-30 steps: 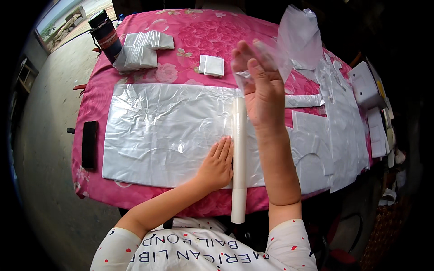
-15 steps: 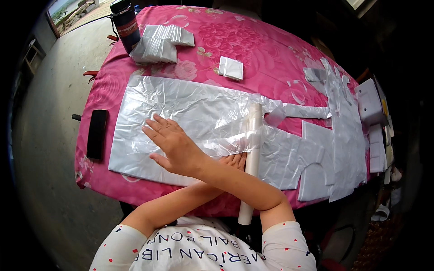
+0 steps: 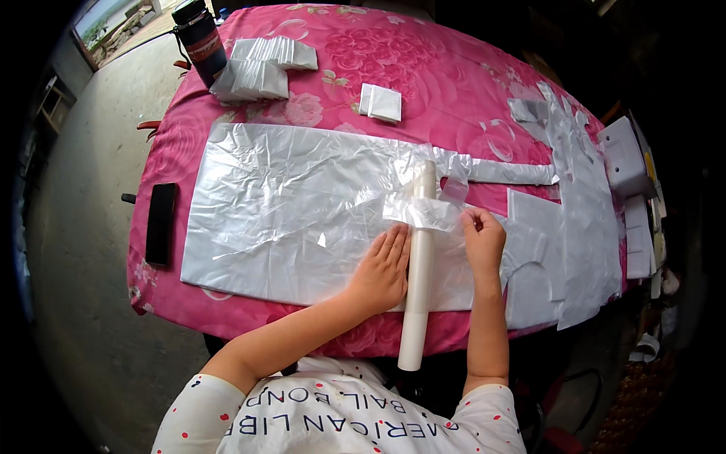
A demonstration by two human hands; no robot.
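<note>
My left hand (image 3: 384,272) lies flat with fingers stretched on a large silvery-clear plastic bag (image 3: 265,212), its fingertips beside a whitish tube-like roll (image 3: 416,303). The roll rests across the plastic, and its near end sticks out past the table edge. A loose flap of thin clear film (image 3: 429,214) lies over the roll's upper part. My right hand (image 3: 484,240), to the right of the roll, is closed in a pinch at the flap's right end. Wide plastic layers continue under the roll and to its right.
Cut plastic pieces (image 3: 586,227) lie at the right. Folded plastic stacks (image 3: 253,79) and a smaller folded packet (image 3: 380,103) are farther back. A dark flask (image 3: 200,45) stands at the far left, a black phone (image 3: 161,225) near the left edge. The tablecloth (image 3: 378,49) is pink and flowered.
My right hand has swung from the left, where it was spread over the plastic and crossed my left arm, to the right of the roll. The film flap now folds over the roll.
</note>
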